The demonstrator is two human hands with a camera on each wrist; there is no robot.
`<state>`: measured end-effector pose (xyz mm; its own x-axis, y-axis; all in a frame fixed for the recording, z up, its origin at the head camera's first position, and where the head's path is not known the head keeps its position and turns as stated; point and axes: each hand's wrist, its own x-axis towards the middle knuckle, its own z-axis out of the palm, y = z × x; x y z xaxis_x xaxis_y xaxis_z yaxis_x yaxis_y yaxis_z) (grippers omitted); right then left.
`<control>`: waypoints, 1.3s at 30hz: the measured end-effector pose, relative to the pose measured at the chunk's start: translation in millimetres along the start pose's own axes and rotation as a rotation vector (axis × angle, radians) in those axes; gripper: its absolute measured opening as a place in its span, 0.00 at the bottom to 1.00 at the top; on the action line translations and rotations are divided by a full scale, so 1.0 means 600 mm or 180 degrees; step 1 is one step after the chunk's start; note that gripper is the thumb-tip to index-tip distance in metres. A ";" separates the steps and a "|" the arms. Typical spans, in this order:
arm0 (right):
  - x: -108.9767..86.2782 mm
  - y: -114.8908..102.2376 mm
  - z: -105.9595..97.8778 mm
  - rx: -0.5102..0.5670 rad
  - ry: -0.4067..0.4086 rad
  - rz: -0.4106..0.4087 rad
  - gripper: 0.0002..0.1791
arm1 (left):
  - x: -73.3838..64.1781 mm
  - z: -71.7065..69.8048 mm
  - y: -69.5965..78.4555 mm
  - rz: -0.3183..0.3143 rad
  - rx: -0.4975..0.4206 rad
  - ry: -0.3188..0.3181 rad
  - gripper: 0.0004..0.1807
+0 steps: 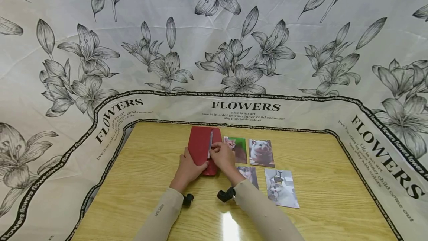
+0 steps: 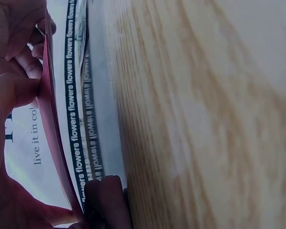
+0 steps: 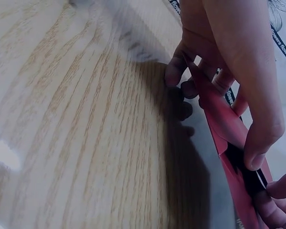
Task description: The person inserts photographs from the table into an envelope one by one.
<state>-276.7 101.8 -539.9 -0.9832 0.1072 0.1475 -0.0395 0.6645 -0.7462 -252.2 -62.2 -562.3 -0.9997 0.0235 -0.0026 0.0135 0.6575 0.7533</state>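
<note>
Near the far edge of the table stands a red envelope (image 1: 198, 146), tilted up off the wood; its red side (image 3: 224, 124) also shows in the right wrist view. My left hand (image 1: 190, 168) grips its left and near edges, with the thumb on the front. Fingers of my right hand (image 1: 224, 159) pinch a thin pale card (image 1: 210, 145) at the envelope's long opening. Most of that card is hidden by the envelope and the fingers. In the left wrist view the envelope (image 2: 55, 124) appears edge-on.
Several picture cards lie right of the envelope, among them a green-backed cat photo (image 1: 241, 150), a hamster photo (image 1: 260, 153) and a grey-and-white cat photo (image 1: 281, 189). My right forearm partly covers another cat photo (image 1: 248, 174). A flower-printed cloth (image 1: 247, 112) walls the wooden table (image 1: 150, 151).
</note>
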 end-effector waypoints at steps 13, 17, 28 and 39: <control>-0.005 0.008 -0.007 0.0126 -0.0021 0.0018 0.12 | -0.001 0.001 0.001 -0.0038 -0.0006 -0.0001 0.62; -0.007 0.013 -0.016 0.0242 -0.0027 0.0057 0.11 | -0.002 0.002 0.002 -0.0096 0.0048 0.0004 0.64; -0.009 0.044 -0.054 0.0496 -0.0013 0.0034 0.14 | 0.000 0.003 0.001 -0.0186 0.0075 0.0023 0.67; -0.017 0.097 -0.106 0.0497 0.0013 0.0165 0.18 | -0.003 0.005 0.000 -0.0256 0.0070 -0.0030 0.67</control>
<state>-257.9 186.6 -543.5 -0.9840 0.1415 0.1087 -0.0164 0.5350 -0.8447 -250.3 -60.0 -564.0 -0.9974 -0.0231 -0.0689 -0.0664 0.6738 0.7359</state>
